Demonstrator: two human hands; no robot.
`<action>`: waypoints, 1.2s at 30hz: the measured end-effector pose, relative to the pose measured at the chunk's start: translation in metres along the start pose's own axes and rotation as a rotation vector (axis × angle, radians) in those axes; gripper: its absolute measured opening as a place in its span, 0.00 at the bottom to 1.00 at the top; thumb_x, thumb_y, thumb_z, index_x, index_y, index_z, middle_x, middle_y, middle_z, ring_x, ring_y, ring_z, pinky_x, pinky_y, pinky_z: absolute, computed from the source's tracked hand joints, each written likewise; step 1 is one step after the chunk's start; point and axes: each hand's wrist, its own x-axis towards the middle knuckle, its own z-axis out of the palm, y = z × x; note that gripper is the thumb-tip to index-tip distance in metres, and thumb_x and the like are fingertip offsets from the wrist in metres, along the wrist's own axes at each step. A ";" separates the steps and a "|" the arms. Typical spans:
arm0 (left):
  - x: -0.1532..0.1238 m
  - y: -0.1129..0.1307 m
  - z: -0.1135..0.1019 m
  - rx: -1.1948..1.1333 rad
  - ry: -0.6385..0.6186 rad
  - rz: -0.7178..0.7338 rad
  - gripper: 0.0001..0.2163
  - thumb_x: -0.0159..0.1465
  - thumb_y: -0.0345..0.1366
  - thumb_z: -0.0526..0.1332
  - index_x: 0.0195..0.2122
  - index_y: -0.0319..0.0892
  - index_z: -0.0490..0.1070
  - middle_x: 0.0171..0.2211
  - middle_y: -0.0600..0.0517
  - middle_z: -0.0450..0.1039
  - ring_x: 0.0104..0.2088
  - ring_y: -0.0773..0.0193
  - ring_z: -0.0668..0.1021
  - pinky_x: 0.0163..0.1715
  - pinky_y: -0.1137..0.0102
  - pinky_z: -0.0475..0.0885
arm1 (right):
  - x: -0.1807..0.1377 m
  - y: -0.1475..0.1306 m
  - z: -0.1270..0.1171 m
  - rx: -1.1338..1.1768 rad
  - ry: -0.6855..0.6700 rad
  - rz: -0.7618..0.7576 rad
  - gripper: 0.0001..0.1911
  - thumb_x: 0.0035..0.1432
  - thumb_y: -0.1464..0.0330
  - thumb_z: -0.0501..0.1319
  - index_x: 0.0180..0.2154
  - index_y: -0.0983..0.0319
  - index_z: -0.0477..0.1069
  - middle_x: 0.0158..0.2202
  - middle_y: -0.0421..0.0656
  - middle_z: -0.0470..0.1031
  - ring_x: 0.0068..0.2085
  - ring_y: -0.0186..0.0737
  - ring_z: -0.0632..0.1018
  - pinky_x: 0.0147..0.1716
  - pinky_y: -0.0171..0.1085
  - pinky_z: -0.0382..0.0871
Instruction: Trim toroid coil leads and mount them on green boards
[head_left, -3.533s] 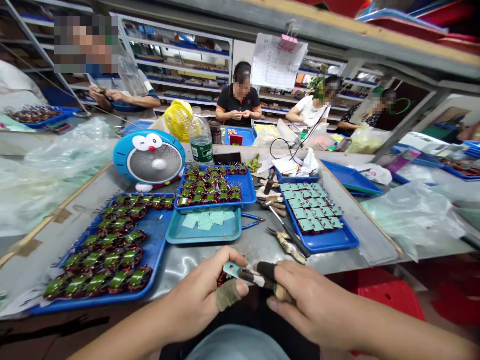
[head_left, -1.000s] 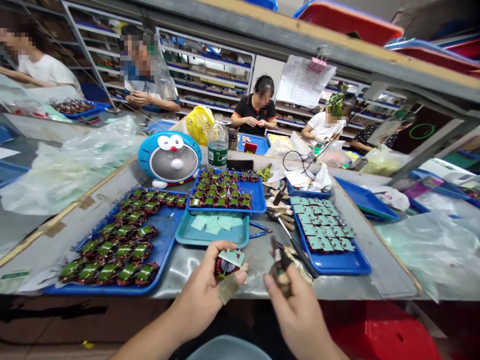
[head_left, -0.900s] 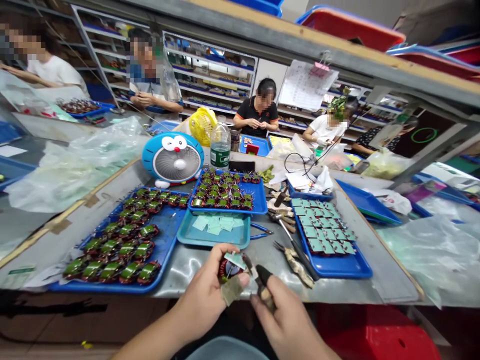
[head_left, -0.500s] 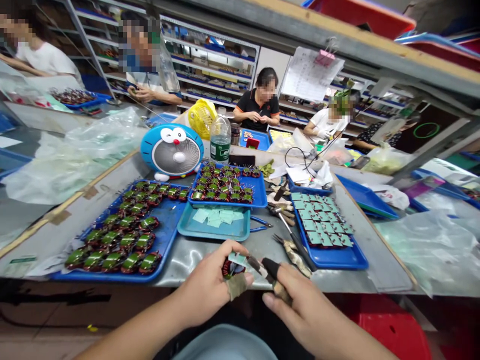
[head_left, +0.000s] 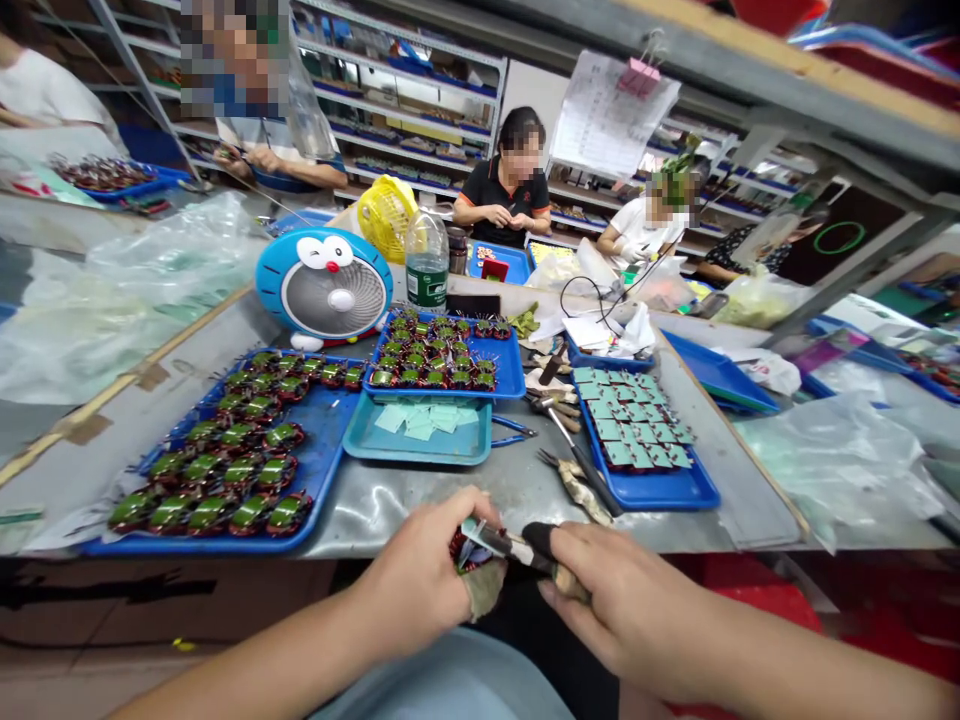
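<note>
My left hand (head_left: 424, 575) is closed around a small copper-wound coil (head_left: 465, 550) with a pale green board on it, the thumb wrapped in tape. My right hand (head_left: 607, 595) grips a small hand tool (head_left: 525, 548) whose metal tip touches the coil. Both hands hover just before the table's front edge. A large blue tray (head_left: 330, 440) at the left holds several green-topped coils (head_left: 225, 470). A second blue tray (head_left: 506, 370) behind holds more coils. A teal tray (head_left: 367, 445) carries pale green squares.
A blue tray (head_left: 660, 488) of green boards sits at the right, with pliers and tweezers (head_left: 574, 470) beside it. A blue cartoon desk fan (head_left: 324, 290), a water bottle (head_left: 426, 262) and plastic bags stand farther back. Other people work at benches behind.
My right hand picked the tool up from the table and brought its tip to the coil in my left hand. Both hands dropped slightly toward me.
</note>
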 end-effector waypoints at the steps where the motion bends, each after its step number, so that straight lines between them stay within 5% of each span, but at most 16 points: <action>1: -0.001 0.001 0.001 0.014 -0.001 0.015 0.07 0.61 0.33 0.65 0.37 0.45 0.68 0.27 0.60 0.69 0.26 0.67 0.68 0.26 0.73 0.62 | -0.002 0.001 -0.003 -0.047 -0.012 -0.021 0.05 0.63 0.73 0.58 0.36 0.58 0.63 0.35 0.42 0.73 0.34 0.42 0.73 0.33 0.38 0.59; 6: -0.002 0.004 -0.003 0.009 -0.010 0.017 0.07 0.63 0.34 0.65 0.39 0.45 0.67 0.29 0.59 0.72 0.26 0.66 0.70 0.27 0.73 0.64 | -0.003 0.002 -0.014 -0.125 0.009 -0.072 0.06 0.62 0.74 0.59 0.35 0.58 0.65 0.34 0.42 0.72 0.34 0.43 0.73 0.32 0.39 0.57; 13: 0.006 0.007 -0.003 -0.071 -0.004 -0.046 0.10 0.65 0.38 0.65 0.44 0.46 0.65 0.32 0.55 0.78 0.30 0.63 0.76 0.31 0.71 0.68 | 0.003 0.001 0.003 0.030 0.062 0.012 0.05 0.66 0.72 0.60 0.37 0.58 0.64 0.35 0.41 0.72 0.35 0.42 0.74 0.35 0.37 0.62; 18: 0.008 0.015 -0.001 -0.067 -0.018 -0.033 0.09 0.65 0.38 0.65 0.41 0.46 0.64 0.27 0.58 0.77 0.27 0.64 0.75 0.28 0.72 0.67 | -0.001 0.005 -0.013 -0.112 0.017 -0.031 0.06 0.61 0.74 0.59 0.37 0.58 0.64 0.35 0.42 0.72 0.35 0.44 0.74 0.34 0.39 0.59; 24: 0.007 0.019 -0.014 -0.120 -0.116 -0.044 0.13 0.71 0.46 0.63 0.49 0.48 0.61 0.30 0.58 0.81 0.31 0.62 0.81 0.31 0.72 0.69 | 0.002 0.003 -0.021 0.018 0.064 -0.012 0.06 0.66 0.72 0.59 0.36 0.58 0.64 0.39 0.42 0.72 0.39 0.41 0.74 0.38 0.37 0.63; 36: 0.014 0.012 0.002 -0.127 -0.022 -0.144 0.18 0.71 0.56 0.58 0.47 0.46 0.65 0.28 0.58 0.74 0.27 0.64 0.74 0.28 0.71 0.64 | 0.006 0.013 -0.006 -0.308 0.137 0.007 0.07 0.62 0.77 0.56 0.39 0.59 0.67 0.36 0.46 0.75 0.36 0.48 0.76 0.33 0.41 0.62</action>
